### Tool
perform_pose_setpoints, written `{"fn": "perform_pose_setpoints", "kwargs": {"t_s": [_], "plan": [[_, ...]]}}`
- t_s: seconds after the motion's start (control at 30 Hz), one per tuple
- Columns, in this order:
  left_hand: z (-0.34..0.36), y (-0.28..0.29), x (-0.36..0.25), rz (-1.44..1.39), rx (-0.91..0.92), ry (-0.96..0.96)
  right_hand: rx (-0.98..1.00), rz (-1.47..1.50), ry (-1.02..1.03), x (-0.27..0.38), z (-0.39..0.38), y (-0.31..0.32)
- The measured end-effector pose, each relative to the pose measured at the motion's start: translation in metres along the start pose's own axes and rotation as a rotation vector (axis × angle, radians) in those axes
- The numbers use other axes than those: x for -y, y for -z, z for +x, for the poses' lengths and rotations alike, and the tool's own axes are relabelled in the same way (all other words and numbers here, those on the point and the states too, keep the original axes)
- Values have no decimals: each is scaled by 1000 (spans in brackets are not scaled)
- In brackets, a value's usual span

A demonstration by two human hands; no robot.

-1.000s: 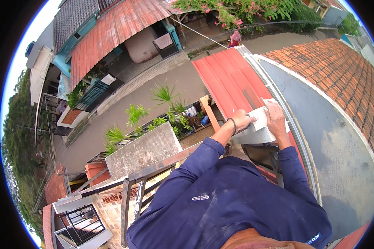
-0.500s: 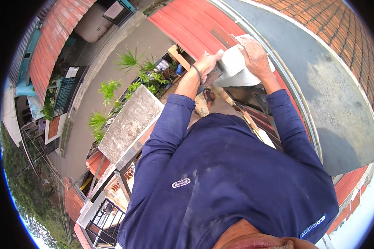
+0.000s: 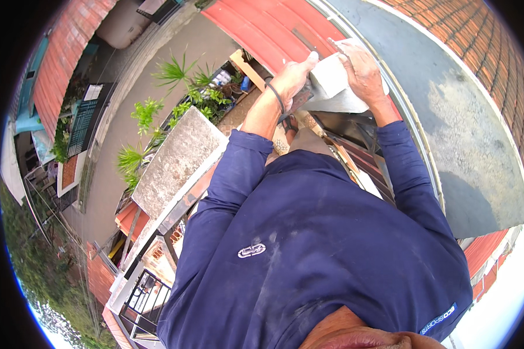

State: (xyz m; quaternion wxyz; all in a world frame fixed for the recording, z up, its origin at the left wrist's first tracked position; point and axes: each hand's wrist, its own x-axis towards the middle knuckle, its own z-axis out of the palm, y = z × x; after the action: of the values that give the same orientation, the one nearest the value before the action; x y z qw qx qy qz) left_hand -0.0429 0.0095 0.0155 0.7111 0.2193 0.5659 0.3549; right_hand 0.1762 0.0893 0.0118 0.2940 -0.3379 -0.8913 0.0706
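My left hand (image 3: pixel 292 82), with a dark band at the wrist, is closed on a dark, flat, worn piece (image 3: pixel 303 98) beside a white piece. My right hand (image 3: pixel 360 74) grips the white piece (image 3: pixel 327 75) from the upper right, thumb bent over it. Its exact kind is unclear; it has a flat top and a wider, pale lower part. A thin dark strip shows by my right fingertips, partly hidden. Both hands are over the lower end of a red corrugated metal roof (image 3: pixel 262 20).
A metal channel and grey wall top (image 3: pixel 460 139) run along the right, beside orange roof tiles (image 3: pixel 471 52). A concrete slab (image 3: pixel 177 157), plants (image 3: pixel 174 72) and metal railing are at left. My sandalled foot (image 3: pixel 290 131) shows below, beside dark framework. A road lies beyond.
The view has tilted down, showing more of my body and foot. My hands appear higher in the picture; in the last half second they moved slightly upward, still on the pieces.
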Motion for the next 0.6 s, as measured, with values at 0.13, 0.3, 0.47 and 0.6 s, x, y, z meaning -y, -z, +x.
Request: {"fn": "perform_pose_setpoints", "kwargs": {"t_s": [0.13,0.3,0.47,0.6], "plan": [[7,2,8,2,-13,-10,8,-5,-10,0,0,0],[26,5,7,176,-159,106,-20,-32,22,0,0,0],[20,12,3,145,-17,27,-17,-9,1,0,0,0],[6,11,-7,46,46,16,-26,-7,10,-1,-2,-1]]}}
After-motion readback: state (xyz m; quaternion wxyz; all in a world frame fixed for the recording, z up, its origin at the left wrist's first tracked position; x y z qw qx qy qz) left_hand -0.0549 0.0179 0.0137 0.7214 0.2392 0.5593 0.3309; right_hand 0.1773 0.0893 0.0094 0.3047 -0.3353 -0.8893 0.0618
